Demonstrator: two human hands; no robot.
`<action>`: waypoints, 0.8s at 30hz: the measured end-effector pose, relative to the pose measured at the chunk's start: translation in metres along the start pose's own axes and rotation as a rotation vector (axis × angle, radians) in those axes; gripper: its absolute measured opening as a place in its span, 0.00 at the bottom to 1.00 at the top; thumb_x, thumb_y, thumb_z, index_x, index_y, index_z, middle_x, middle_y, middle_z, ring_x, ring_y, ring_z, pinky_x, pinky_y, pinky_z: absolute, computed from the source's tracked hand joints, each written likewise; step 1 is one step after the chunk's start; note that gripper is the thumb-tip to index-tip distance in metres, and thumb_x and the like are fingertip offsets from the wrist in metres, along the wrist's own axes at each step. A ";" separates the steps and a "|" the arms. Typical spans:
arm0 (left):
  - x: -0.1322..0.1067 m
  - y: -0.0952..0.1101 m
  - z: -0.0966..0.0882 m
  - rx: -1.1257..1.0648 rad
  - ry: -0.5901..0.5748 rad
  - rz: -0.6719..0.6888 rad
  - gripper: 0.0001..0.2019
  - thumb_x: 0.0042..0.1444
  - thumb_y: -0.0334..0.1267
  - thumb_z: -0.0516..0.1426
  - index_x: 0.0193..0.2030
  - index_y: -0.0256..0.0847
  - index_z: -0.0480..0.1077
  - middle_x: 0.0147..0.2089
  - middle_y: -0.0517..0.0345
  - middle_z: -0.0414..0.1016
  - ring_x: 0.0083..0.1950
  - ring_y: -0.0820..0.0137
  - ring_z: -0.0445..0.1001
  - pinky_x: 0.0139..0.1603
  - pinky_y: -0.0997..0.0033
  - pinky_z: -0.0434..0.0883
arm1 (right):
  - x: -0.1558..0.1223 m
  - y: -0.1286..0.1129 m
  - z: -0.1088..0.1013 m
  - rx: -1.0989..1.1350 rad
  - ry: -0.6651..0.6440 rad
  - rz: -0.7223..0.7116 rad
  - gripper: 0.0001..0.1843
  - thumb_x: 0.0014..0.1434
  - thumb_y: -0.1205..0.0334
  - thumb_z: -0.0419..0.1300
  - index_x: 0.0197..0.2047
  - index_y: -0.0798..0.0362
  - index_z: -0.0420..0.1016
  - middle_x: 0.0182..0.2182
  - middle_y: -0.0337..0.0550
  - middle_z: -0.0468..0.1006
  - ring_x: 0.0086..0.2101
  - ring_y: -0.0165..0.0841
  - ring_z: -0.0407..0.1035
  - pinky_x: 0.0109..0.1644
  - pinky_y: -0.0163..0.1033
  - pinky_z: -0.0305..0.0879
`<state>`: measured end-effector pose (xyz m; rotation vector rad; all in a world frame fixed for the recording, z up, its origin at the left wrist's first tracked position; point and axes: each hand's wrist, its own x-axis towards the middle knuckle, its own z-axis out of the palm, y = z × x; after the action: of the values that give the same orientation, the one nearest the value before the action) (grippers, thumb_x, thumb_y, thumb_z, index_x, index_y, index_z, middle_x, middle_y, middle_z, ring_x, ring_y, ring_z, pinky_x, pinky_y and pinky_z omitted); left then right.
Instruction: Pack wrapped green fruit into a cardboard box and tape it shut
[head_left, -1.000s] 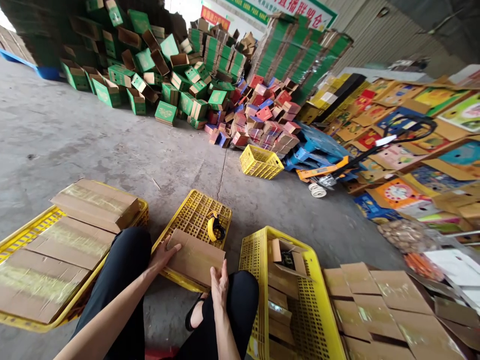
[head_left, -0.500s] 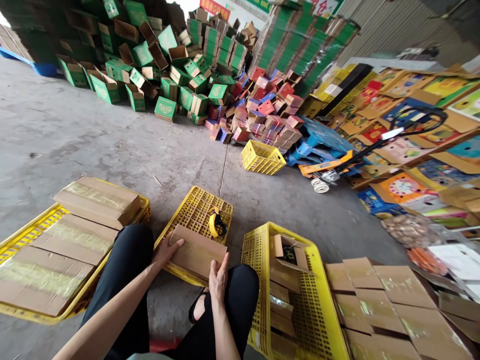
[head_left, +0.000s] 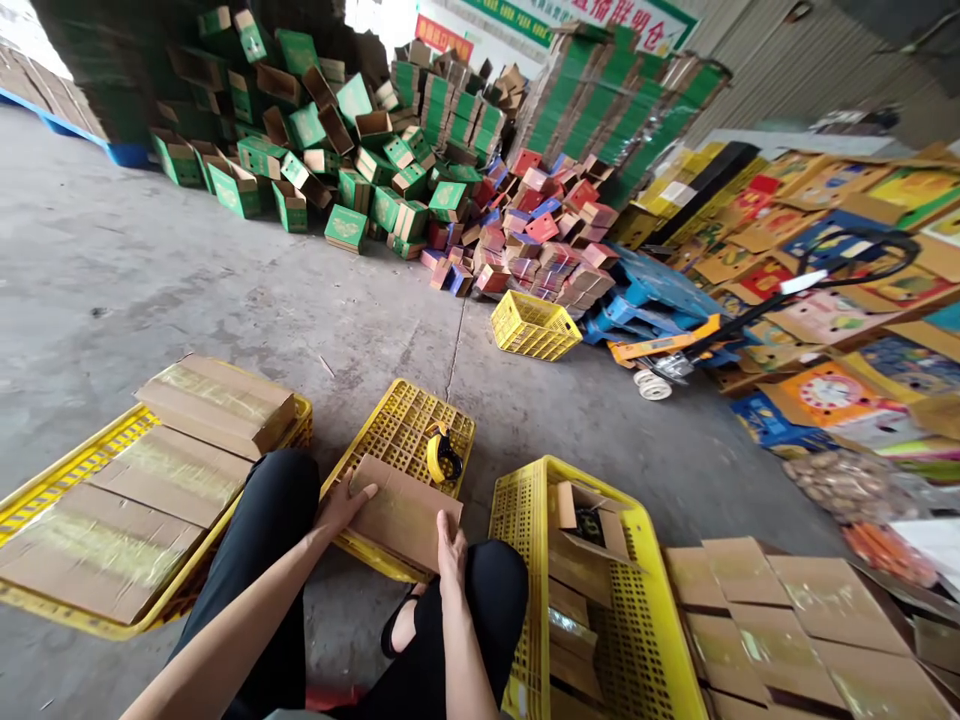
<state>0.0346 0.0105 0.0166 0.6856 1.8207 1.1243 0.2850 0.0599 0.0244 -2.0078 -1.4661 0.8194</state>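
Note:
Between my knees a brown cardboard box point(head_left: 405, 512) lies on an upturned yellow plastic crate point(head_left: 391, 415). My left hand point(head_left: 346, 502) grips the box's left end, thumb across the top. At the right end, my right hand point(head_left: 451, 548) presses against the side with its fingers held together. The two hands clasp the box between them. Just beyond it on the crate is a yellow and black tape dispenser point(head_left: 442, 452), touched by neither hand. The undersides of both hands are hidden.
To my left, a yellow crate point(head_left: 71, 462) carries taped cardboard boxes point(head_left: 161, 465). At right stands a deep yellow crate point(head_left: 517, 500) with an open box point(head_left: 592, 520) inside; more taped boxes point(head_left: 780, 620) lie beyond. Farther off are a small crate point(head_left: 534, 325) and a pallet jack point(head_left: 667, 350).
The view has shifted slightly, so the scene sits a little lower and farther right. Both hands keep the same hold on the box.

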 end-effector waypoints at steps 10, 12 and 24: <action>-0.002 0.006 0.001 -0.053 -0.037 0.000 0.31 0.53 0.56 0.67 0.59 0.41 0.78 0.54 0.47 0.86 0.64 0.46 0.79 0.63 0.53 0.75 | -0.004 -0.003 0.003 -0.135 -0.059 0.041 0.56 0.66 0.23 0.45 0.65 0.72 0.73 0.55 0.75 0.81 0.59 0.59 0.76 0.62 0.50 0.72; -0.003 0.007 0.001 -0.082 -0.038 0.003 0.30 0.52 0.56 0.68 0.57 0.41 0.79 0.52 0.47 0.86 0.62 0.46 0.80 0.62 0.53 0.76 | -0.004 -0.002 0.007 -0.132 -0.060 0.034 0.61 0.67 0.22 0.38 0.70 0.77 0.64 0.61 0.78 0.76 0.62 0.57 0.74 0.63 0.49 0.71; -0.004 0.016 -0.003 -0.177 -0.025 0.000 0.29 0.48 0.52 0.71 0.55 0.41 0.80 0.49 0.50 0.87 0.60 0.48 0.81 0.60 0.53 0.78 | -0.045 0.004 0.007 -0.680 -0.141 -0.583 0.51 0.69 0.26 0.49 0.82 0.53 0.53 0.81 0.61 0.41 0.78 0.61 0.31 0.74 0.77 0.42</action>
<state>0.0342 0.0132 0.0327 0.5930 1.6766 1.2547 0.2718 0.0165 0.0242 -1.7746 -2.4911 0.2195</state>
